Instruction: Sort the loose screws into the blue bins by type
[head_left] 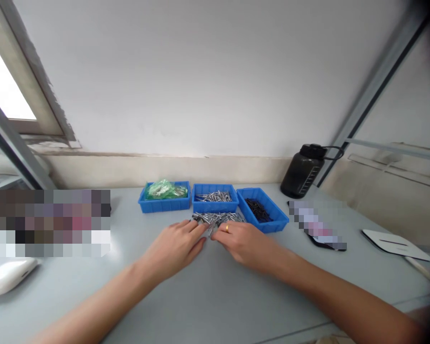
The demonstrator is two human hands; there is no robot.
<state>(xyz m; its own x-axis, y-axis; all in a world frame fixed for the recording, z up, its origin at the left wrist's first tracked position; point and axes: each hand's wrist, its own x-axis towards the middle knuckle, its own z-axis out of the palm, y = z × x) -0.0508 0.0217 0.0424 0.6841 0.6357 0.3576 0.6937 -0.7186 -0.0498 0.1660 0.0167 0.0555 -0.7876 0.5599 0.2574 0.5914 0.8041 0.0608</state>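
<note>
The left grip (pixel 175 246) and the right grip (pixel 243 241) are brought close together at the near edge of a heap of silver pins (pixel 232 217), spread on the worktop (pixel 200 306) just beyond the fingertips. Some pins seem to be touched from either side; whether any are pinched cannot be told for either grip, since the fingertips are small and blurred.

Directly behind the heap, the middle bin (pixel 215 207) is set, with more such pins kept in it. Black pins (pixel 258 210) are held in the right bin (pixel 279 224), close beyond the right grip. A green bag (pixel 161 190) is held in the left bin (pixel 165 206), beyond the left grip.

Because the heaped pins are crossed over one another, neighbours could be dragged along or scattered if one were pulled out sharply. With no rim around the heap, strays could be rolled across the worktop. The right bin could be nudged by the right knuckles, being so near, and a pin could be caught against the ring (pixel 227 228) worn there.
</note>
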